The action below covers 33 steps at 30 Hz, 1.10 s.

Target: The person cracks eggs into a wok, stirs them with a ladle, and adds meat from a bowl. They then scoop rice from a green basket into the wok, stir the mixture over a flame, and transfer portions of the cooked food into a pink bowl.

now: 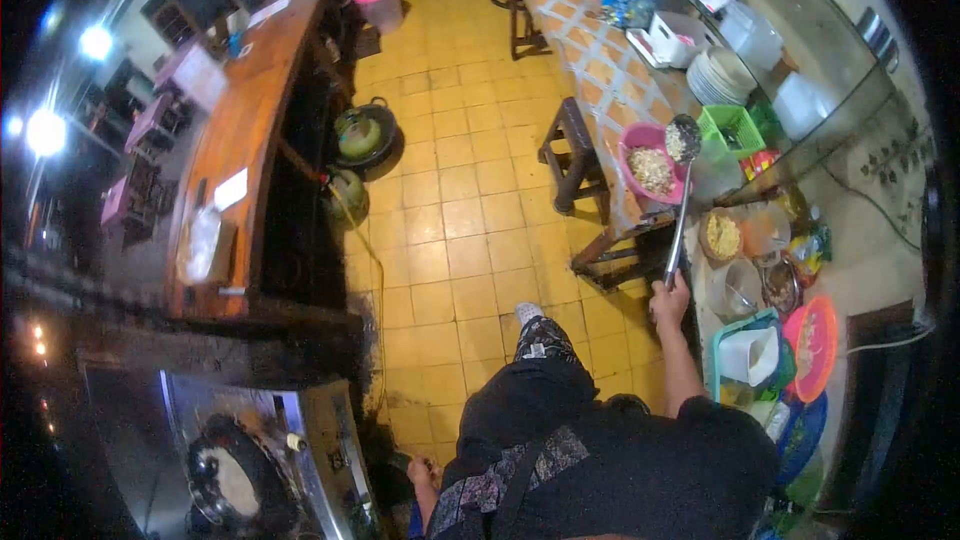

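My right hand (670, 302) is closed around the long metal handle of a ladle (682, 202). The ladle's bowl, with pale chopped food in it, is over the rim of a pink basin (634, 136) holding more of the same chopped food (650, 172). That basin stands on the near end of the patterned table. Low beside the stove, my left hand (424, 476) hangs near my leg with its fingers curled; whatever may be in it is too small and dark to make out. A wok (205, 475) with something whitish inside sits on the stove at lower left.
Right of the basin are a green basket (735, 128), stacked plates (722, 75), a bowl of yellow food (722, 236) and an orange basin (826, 348). A dark stool (570, 145) stands by the table. Across the tiled floor, gas cylinders (358, 136) and a hose (372, 255) lie beside the wooden counter (262, 70).
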Motion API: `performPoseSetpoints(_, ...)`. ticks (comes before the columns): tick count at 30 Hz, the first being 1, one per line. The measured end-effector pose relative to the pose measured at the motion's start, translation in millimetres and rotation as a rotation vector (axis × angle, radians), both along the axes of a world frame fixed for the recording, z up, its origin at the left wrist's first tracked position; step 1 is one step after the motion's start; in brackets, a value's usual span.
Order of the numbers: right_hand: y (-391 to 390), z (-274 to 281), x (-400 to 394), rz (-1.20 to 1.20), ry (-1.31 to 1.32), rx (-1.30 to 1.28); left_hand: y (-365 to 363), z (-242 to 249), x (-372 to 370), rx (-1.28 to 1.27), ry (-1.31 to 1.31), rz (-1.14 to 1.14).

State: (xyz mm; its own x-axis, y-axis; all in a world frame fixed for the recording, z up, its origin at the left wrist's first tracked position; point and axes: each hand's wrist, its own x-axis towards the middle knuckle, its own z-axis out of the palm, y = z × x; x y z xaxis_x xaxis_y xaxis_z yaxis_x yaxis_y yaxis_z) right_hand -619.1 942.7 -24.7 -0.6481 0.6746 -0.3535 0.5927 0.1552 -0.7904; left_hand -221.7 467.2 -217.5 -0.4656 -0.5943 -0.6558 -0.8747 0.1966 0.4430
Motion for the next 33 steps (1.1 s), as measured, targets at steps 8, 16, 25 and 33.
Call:
performPoseSetpoints(8, -34.7, -15.0, -31.4, 0.005, 0.324, -0.406, 87.4, -91.5, 193.4, 0.611, 0.204, 1.104)
performPoseSetpoints(16, -169.6, 9.4, 2.1, 0.598, 0.329, -0.753, 72.7, -20.3, 177.3, 0.298, 0.565, 1.214)
performPoseSetpoints(25, -487.1, 45.9, 89.7, 1.603, -0.341, -1.063, -62.9, 123.9, 136.6, 0.168, 0.969, 1.654)
performPoseSetpoints(33, -792.2, 49.8, 259.9, 2.679, 0.839, 0.215, -125.1, 168.2, 157.1, 0.019, 0.997, 1.719)
